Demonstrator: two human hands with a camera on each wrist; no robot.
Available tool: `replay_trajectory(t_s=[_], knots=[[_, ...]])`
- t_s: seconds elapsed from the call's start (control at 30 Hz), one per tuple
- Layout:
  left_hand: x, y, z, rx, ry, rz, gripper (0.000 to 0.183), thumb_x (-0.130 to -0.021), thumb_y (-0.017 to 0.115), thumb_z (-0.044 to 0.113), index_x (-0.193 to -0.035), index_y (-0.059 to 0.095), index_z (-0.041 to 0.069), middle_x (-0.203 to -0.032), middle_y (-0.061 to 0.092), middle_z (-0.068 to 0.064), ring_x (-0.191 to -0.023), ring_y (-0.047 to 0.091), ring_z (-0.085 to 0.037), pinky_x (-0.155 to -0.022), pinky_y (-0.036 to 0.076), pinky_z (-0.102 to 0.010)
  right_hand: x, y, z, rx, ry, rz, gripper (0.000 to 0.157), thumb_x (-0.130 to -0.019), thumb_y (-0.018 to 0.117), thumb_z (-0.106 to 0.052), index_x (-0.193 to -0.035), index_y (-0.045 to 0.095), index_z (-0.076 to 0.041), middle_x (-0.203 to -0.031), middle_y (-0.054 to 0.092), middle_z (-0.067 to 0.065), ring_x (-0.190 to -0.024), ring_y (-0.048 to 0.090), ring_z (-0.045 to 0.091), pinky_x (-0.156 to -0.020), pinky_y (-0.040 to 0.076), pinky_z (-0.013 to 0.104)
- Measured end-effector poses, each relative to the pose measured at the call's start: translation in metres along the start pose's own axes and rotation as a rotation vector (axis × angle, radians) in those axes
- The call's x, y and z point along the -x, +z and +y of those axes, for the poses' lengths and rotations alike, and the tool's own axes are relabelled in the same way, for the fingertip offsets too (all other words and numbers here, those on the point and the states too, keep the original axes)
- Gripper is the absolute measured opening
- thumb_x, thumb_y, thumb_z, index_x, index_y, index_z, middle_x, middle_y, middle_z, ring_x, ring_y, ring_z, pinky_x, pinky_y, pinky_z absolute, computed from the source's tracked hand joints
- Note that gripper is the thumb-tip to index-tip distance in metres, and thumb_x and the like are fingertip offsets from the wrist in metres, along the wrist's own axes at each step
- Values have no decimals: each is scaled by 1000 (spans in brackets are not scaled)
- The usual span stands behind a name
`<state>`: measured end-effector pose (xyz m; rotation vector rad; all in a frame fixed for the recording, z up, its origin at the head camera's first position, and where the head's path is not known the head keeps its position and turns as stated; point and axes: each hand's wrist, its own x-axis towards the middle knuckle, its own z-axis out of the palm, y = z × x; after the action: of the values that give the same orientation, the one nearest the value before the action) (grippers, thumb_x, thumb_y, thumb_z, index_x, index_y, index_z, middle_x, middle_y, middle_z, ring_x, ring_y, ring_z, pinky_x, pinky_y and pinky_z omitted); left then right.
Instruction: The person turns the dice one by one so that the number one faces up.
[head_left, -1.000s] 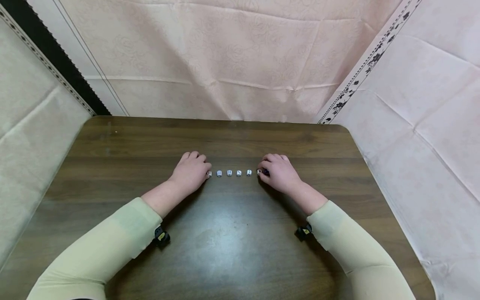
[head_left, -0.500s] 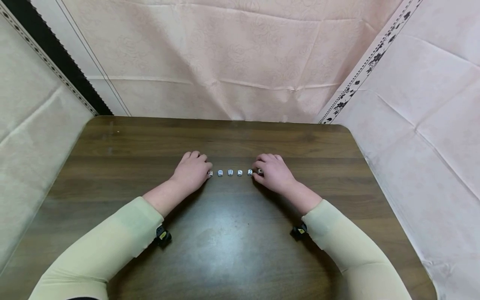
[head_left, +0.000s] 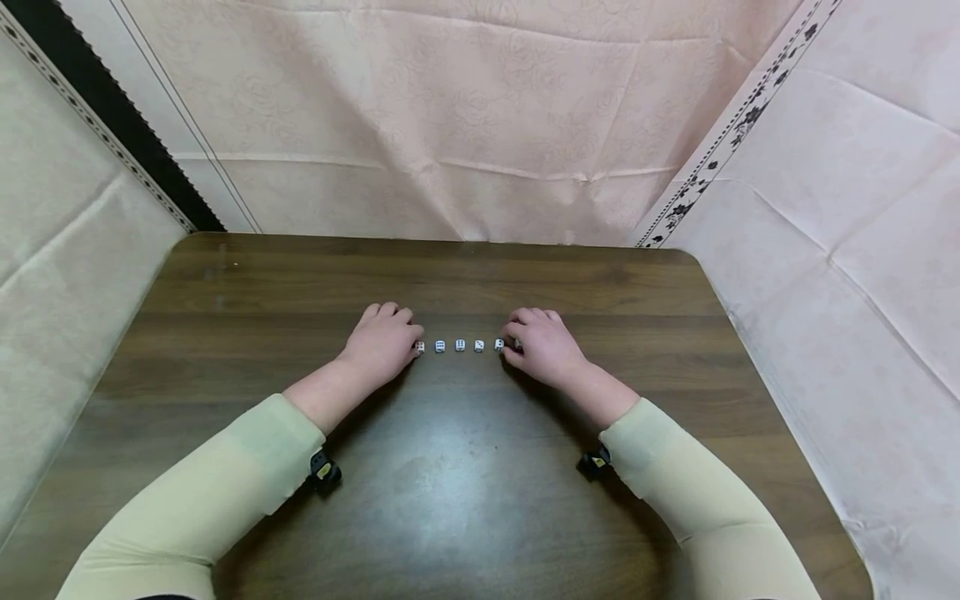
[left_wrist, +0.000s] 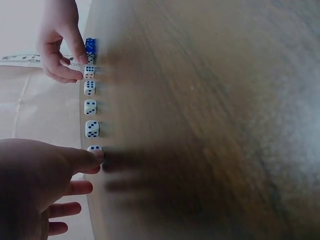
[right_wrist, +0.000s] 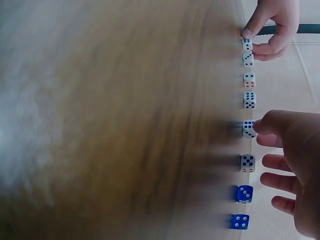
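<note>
Several small white dice with dark pips stand in a row on the wooden table. My left hand [head_left: 380, 343] pinches the leftmost white die [left_wrist: 94, 149] between thumb and index finger. Over at the right part of the row, my right hand [head_left: 550, 346] has its thumb and index finger about another white die [right_wrist: 248, 129], its other fingers spread loosely. Beyond that die stands one more white die [right_wrist: 247, 163], then two blue dice [right_wrist: 244, 194] with white pips; in the head view my right hand mostly hides these. Between the hands sit white dice [head_left: 460, 345], spaced slightly apart.
The brown wooden table [head_left: 450, 500] extends around the row on all sides. Pale patterned cloth [head_left: 480, 125] hangs behind it and at both sides. Each forearm carries a small black wrist camera [head_left: 325, 472].
My right hand has moved a little left along the row, from the white die nearest the blue ones to its left neighbour. My left hand has stayed on the leftmost die.
</note>
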<state>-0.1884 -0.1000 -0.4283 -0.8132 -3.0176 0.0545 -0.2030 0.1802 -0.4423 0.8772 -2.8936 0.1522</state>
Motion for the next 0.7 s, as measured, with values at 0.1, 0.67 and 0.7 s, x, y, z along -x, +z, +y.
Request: replay_trajectory(t_s=[0.1, 0.67, 0.7], knots=[[1, 0, 0, 4, -4, -4, 24, -88, 61, 35, -101, 66, 16, -107, 57, -8, -107, 46, -31, -95, 32, -48, 0, 0, -1, -3, -2, 2, 20, -85, 62, -35, -96, 67, -20, -110, 55, 1, -105, 51, 22, -93, 36, 44], [3, 4, -2, 72, -62, -1, 28, -88, 58, 39, -101, 64, 15, -110, 57, -8, -114, 45, -31, -100, 29, -49, -6, -1, -7, 18, 6, -16, 17, -86, 61, -34, -94, 66, -20, -111, 55, 1, -106, 50, 22, -93, 35, 43], [3, 4, -2, 69, -61, -1, 28, -88, 58, 39, -102, 64, 15, -110, 57, -8, -114, 45, -31, -100, 29, -49, -6, -2, -8, 16, 6, -17, 17, -86, 61, -34, -94, 66, -20, -111, 55, 1, -106, 50, 22, -93, 35, 43]])
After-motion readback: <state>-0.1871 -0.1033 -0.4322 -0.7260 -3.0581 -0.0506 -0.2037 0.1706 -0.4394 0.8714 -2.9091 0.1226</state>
